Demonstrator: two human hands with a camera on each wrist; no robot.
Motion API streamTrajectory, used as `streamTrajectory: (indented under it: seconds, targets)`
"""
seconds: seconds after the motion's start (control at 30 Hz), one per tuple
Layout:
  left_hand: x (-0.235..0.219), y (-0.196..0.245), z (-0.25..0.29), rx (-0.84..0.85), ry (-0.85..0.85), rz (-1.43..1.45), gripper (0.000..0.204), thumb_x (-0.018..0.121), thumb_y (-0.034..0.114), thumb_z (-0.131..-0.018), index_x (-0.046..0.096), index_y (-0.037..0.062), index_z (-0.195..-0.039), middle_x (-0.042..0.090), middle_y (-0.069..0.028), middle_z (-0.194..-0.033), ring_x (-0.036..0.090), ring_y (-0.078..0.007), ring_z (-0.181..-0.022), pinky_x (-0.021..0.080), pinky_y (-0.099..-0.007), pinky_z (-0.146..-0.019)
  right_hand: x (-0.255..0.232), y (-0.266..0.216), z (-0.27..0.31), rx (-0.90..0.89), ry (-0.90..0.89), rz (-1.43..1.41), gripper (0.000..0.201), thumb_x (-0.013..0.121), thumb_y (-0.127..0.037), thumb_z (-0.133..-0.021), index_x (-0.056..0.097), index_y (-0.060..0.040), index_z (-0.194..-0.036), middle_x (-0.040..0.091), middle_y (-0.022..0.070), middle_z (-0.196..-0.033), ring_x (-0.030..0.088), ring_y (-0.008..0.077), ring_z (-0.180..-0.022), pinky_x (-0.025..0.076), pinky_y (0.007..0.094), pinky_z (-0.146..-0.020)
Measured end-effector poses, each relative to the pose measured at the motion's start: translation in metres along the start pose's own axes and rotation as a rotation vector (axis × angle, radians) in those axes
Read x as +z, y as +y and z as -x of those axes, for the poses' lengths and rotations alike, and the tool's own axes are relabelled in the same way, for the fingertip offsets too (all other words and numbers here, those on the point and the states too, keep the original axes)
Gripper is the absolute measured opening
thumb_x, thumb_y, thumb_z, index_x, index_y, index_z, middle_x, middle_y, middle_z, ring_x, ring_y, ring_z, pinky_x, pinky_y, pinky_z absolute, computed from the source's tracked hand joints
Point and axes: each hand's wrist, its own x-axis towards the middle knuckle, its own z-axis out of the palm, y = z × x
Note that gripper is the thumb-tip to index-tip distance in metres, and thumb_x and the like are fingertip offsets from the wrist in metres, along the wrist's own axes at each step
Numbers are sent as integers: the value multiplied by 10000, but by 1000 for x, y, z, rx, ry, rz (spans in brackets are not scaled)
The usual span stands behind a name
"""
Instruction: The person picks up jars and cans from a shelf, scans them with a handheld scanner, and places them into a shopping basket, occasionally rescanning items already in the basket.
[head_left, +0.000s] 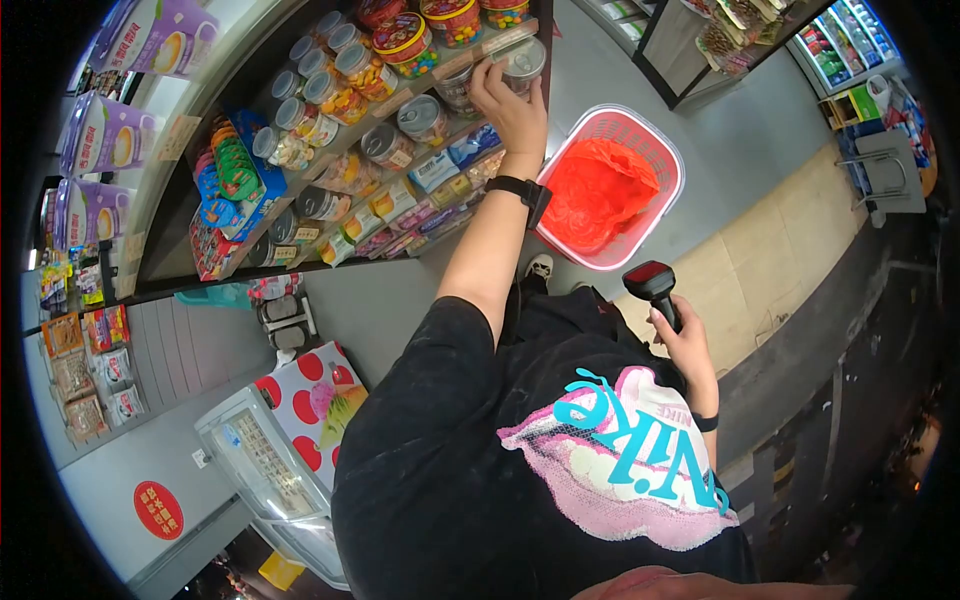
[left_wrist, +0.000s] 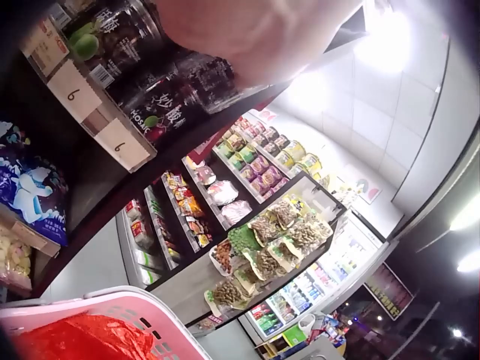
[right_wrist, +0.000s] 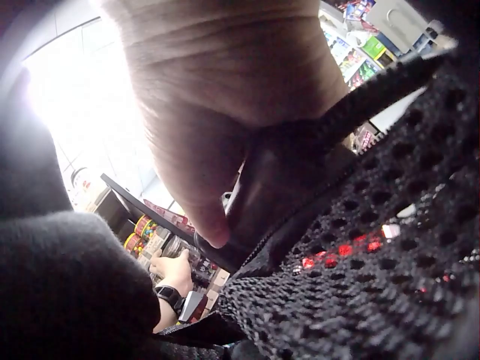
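My left hand (head_left: pixel 515 115) reaches up to the shelf end and grips a clear jar with a silver lid (head_left: pixel 524 62), fingers and thumb on its sides. In the left wrist view the hand covers part of dark jars (left_wrist: pixel 161 101) with pictures of plums. Low in front of my body, my right hand (head_left: pixel 686 345) holds a black barcode scanner (head_left: pixel 652 284) by its handle, its red window facing up. The right wrist view is mostly filled by that hand (right_wrist: pixel 217 82) and dark mesh cloth.
A pink basket (head_left: pixel 650 143) with a red plastic bag (head_left: pixel 600 195) inside stands on the floor by the shelf. More jars (head_left: pixel 422 118), candy tubs (head_left: pixel 405 40) and boxed sweets (head_left: pixel 434 172) fill the shelves. A glass-topped freezer (head_left: pixel 255 450) stands lower left.
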Motion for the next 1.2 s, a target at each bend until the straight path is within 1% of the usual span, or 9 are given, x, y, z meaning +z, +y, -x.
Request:
streamTrajectory:
  seconds: [0.07, 0.2, 0.4, 0.5, 0.8, 0.87, 0.9, 1.0, 1.2]
  targets:
    - [1, -4, 3, 38, 46, -201, 572, 830, 132, -805, 454, 33, -1225, 372, -197, -1292, 413, -400, -1218, 387, -487, -1010, 0, -1, 0, -8, -1, 6, 384, 712, -223, -949, 618, 24, -1228, 613, 31, -782, 561, 89, -641, 460, 276, -579]
    - [4, -5, 1, 47, 117, -243, 464, 829, 148, -808, 473, 46, -1088, 441, -159, -1145, 463, -346, -1080, 406, -440, -906, 1, -7, 1, 27, -9, -5, 392, 712, -231, -950, 617, 22, -1235, 610, 22, -766, 557, 87, -634, 459, 276, -575]
    - [8, -3, -5, -252, -28, 51, 246, 769, 124, -859, 537, 54, -898, 527, -91, -897, 543, -276, -851, 425, -414, -779, 1, -4, -1, 17, -13, -5, 402, 707, -244, -955, 614, 19, -1244, 609, 19, -766, 562, 88, -634, 461, 271, -572]
    - [12, -4, -6, -166, 8, -52, 157, 717, 101, -883, 568, 63, -915, 556, -86, -931, 605, -247, -769, 486, -381, -695, 0, -3, -1, 17, -11, 1, 408, 705, -251, -956, 613, 18, -1247, 610, 21, -770, 565, 89, -637, 462, 271, -574]
    - [11, -6, 3, -259, -90, 149, 318, 682, 16, -882, 534, 26, -1163, 502, -131, -1142, 604, -257, -980, 545, -366, -834, 1, 0, -4, 3, -11, -12, 420, 708, -261, -954, 611, 28, -1242, 600, 17, -747, 555, 89, -608, 456, 270, -550]
    - [11, -15, 8, -68, -89, -86, 416, 672, 4, -878, 483, 9, -1248, 483, -143, -1161, 604, -237, -1019, 566, -349, -818, 1, -2, -4, 18, -18, -27, 419, 709, -259, -954, 610, 31, -1239, 598, 15, -741, 553, 89, -602, 454, 270, -545]
    - [10, -16, 11, -68, -90, -87, 416, 672, 4, -878, 483, 9, -1248, 483, -143, -1161, 604, -237, -1019, 566, -349, -818, 1, -3, -4, 19, -18, -30, 416, 710, -254, -954, 609, 33, -1238, 597, 15, -739, 554, 89, -601, 454, 269, -545]
    - [8, -15, 19, -187, -127, 48, 542, 663, 2, -878, 400, -8, -1352, 475, -153, -1194, 617, -232, -1031, 559, -349, -813, 2, -6, -4, 28, -25, -40, 412, 710, -246, -953, 609, 34, -1238, 600, 17, -741, 558, 91, -604, 455, 269, -548]
    - [-2, -8, 26, -388, -245, 163, 795, 657, 20, -894, 176, -54, -1523, 608, -147, -1169, 677, -231, -893, 556, -333, -794, 2, -3, -5, 13, -30, -17, 401, 709, -236, -953, 611, 32, -1234, 617, 27, -768, 570, 96, -628, 466, 275, -572]
